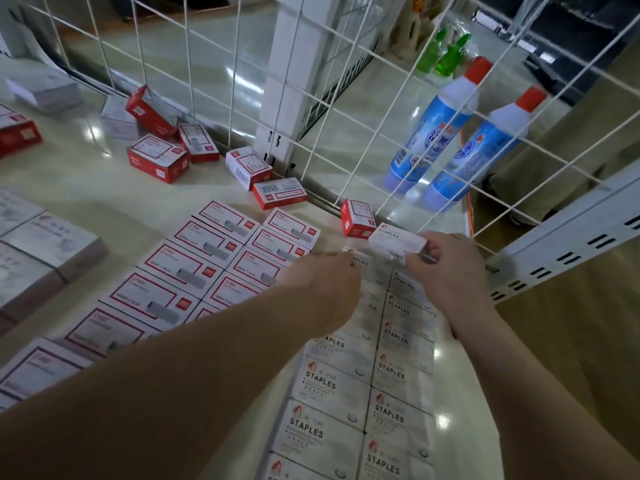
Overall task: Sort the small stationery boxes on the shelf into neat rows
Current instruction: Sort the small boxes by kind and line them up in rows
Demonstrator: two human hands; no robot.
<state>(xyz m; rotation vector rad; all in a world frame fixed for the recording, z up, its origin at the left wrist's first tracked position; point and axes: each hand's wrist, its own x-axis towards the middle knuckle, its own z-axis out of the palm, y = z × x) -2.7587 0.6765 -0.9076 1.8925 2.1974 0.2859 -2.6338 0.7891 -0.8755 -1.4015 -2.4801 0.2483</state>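
Note:
My right hand (446, 268) pinches a white STAPLES box (396, 241) at the far end of two neat columns of white STAPLES boxes (363, 393) lying flat on the shelf. My left hand (325, 289) rests palm down on the far end of the left column, fingers curled over a box there. To the left lie two tidy rows of red-bordered white boxes (194, 271). Several red-and-white boxes (157, 157) lie scattered by the wire grid. One small red box (356, 218) stands just beyond the held box.
A white wire grid (311, 98) fences the shelf's far and right sides. Behind it stand two blue bottles (460, 140) with red caps and green bottles (446, 53). Stacks of grey-white packs (45, 251) sit at the left. A slotted metal rail (568, 244) runs at the right.

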